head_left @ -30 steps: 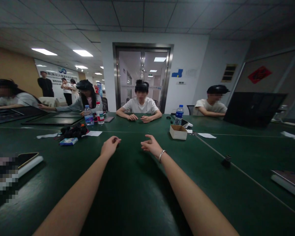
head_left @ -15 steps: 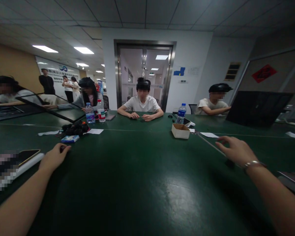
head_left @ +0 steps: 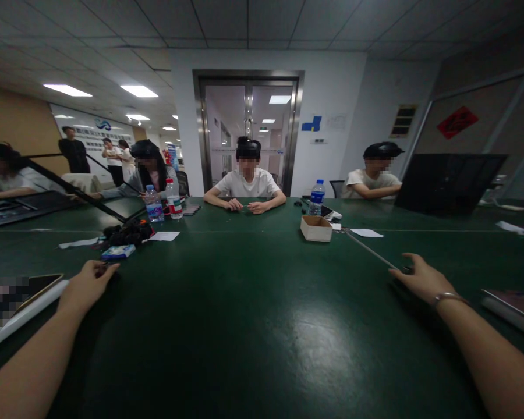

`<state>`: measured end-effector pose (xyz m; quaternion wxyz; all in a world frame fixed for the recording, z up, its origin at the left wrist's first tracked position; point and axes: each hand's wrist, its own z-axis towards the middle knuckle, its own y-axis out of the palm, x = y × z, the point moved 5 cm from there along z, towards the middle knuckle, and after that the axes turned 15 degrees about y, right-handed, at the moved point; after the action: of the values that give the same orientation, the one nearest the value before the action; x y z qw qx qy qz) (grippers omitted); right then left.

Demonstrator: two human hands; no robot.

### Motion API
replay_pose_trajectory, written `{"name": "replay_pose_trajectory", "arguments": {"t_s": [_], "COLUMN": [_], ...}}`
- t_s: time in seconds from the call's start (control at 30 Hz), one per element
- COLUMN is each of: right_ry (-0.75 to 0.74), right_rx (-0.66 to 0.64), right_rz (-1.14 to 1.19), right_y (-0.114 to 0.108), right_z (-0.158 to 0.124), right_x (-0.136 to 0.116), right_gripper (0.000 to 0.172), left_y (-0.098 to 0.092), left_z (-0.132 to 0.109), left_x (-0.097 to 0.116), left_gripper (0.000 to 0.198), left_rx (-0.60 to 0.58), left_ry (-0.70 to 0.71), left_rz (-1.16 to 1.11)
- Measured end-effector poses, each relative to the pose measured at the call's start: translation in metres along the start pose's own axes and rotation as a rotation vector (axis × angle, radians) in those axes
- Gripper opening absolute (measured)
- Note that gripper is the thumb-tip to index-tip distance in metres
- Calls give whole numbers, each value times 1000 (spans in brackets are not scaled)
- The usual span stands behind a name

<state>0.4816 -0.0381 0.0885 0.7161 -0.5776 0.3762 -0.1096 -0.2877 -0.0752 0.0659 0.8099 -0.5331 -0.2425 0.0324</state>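
My left hand [head_left: 84, 289] is at the left of the green table [head_left: 227, 314], fingers curled around a small dark object [head_left: 102, 269]; its kind is too small to tell. Just beyond it lies a blue and white packet [head_left: 119, 251]. On the right, my right hand [head_left: 423, 280] is low over the table, thumb and forefinger apart. Between them shows a small dark thing [head_left: 407, 269], partly hidden by the fingers; whether they grip it is unclear. A thin grey cord or strip [head_left: 370, 250] runs from near the open box [head_left: 317, 229] to the thumb.
A phone [head_left: 39, 290] lies by my left forearm, and another flat device [head_left: 513, 311] at the right edge. Two bottles [head_left: 154, 205] stand behind a black tangled bundle [head_left: 126, 233]; another bottle [head_left: 317, 198] stands behind the box. A person [head_left: 248, 183] sits opposite; a black screen [head_left: 449, 183] stands right.
My right hand has moved down and its thumb now meets the end of the visible strip, with the dark thing between the fingers. The left hand keeps its curled grip. The view has shifted slightly.
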Motion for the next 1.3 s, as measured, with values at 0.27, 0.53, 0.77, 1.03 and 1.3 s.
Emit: {"name": "replay_pose_trajectory", "arguments": {"t_s": [0.27, 0.53, 0.77, 1.03, 1.3], "right_ry": [-27, -214, -333, -385, -423], "right_rx": [-2, -313, -522, -670, -705], "right_rz": [140, 516, 689, 789, 809], "right_y": [16, 88, 144, 180, 179], "right_z": [-4, -57, -103, -141, -143], "right_x": [-10, -88, -177, -244, -236], "right_gripper": [21, 33, 28, 23, 20], "left_y": [-4, 2, -2, 2, -1], "left_z": [2, 4, 3, 4, -2], "left_x": [-12, -21, -13, -11, -4], "left_gripper": [47, 40, 48, 45, 52], "left_rx": [-17, 45, 38, -37, -72], "left_ry": [-119, -200, -130, -57, -133], "left_rz": [-26, -312, -178, -155, -155]}}
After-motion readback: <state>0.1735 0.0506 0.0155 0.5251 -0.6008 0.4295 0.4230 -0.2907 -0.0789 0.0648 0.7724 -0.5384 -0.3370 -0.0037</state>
